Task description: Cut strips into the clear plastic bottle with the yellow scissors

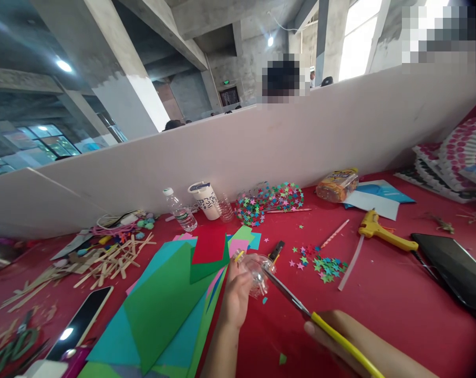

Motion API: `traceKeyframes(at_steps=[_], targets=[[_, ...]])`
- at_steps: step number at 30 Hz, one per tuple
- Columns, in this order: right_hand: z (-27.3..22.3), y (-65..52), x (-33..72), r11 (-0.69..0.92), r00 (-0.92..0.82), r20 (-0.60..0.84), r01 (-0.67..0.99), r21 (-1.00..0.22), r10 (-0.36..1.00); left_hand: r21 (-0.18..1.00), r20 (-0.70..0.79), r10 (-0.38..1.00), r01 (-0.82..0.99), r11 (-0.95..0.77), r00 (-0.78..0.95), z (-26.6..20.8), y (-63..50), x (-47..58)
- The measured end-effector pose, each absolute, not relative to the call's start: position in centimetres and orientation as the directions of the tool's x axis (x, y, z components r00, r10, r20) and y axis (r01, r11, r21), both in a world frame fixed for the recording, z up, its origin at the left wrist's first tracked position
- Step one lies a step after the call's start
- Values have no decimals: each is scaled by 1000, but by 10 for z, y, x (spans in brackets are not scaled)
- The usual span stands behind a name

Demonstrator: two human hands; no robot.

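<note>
Lying at far left on the red worktop [383, 299]: a phone [82, 321] w/ dark screen, and behind it a scatter of wooden sticks [104, 260]. Next, a fan of coloured paper sheets [171, 299], mostly green & teal. Behind those, by the white partition [301, 136], a small water bottle [180, 210] and a printed cup [206, 199], both upright. Centre: left hand [235, 294] is clenched round a clear plastic piece [257, 273], held just above the worktop next to the paper. Right hand [332, 333] grips yellow-handled scissors [301, 307]; blade tips touch the clear piece. Just right of that, loose paper stars [324, 265]; bigger star heap [269, 202] further back. Then a yellow glue gun [382, 233], and a dark tablet [454, 268] at right edge.
</note>
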State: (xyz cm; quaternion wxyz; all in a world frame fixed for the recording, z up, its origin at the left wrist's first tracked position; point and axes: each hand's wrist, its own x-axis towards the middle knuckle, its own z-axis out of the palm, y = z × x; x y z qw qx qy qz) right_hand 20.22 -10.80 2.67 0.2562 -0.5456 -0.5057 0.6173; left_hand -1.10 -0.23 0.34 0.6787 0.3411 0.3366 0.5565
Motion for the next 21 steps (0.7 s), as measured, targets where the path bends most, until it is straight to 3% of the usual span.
traceKeyframes(at_steps=[3, 10, 15, 21], targets=[[32, -108, 207, -328, -313, -419, 305, -894, 852, 847, -79, 992, -518, 119, 99, 4, -2, -11], [32, -108, 224, -74, -306, -287, 556, -828, 908, 793, -167, 986, -590, 150, 27, 4, 4, -17], [21, -111, 225, -25, -395, -225, 451, -892, 891, 810, -142, 989, -571, 135, 33, 5, 3, -17], [20, -110, 227, -37, -304, -223, 516, -856, 926, 801, -184, 983, -579, 151, 1, 8, 2, -15]])
